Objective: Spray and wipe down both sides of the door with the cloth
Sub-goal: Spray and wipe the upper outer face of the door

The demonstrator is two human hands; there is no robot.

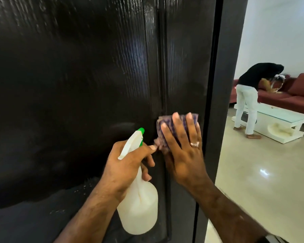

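Across most of the view, the door (77,85) is seen: a very dark, glossy surface with a fine vertical grain, a raised vertical moulding right of the middle, and pale wet streaks near the top. Its right edge is turned toward an open room. Beyond that edge, a shiny cream floor (263,172) is seen, and on it a white coffee table (277,123) is placed in front of a dark red sofa (291,95). Between the door edge and the table, a second person (249,95) in a black top and white trousers is bent forward toward the sofa.

Near the lower middle, a white spray bottle (139,207) with a green nozzle is gripped at its neck by the left hand (126,165); the fingers are curled round it and the forefinger is laid near the trigger. The nozzle is pointed up toward the door.

Just beside it, the cloth (167,125), checked in purple and pale tones, is pressed flat against the door by the right hand (181,148), near the moulding. The fingers of this hand are spread and nearly straight over the cloth, and a ring (194,144) is worn on one of them. The two hands are almost touching.
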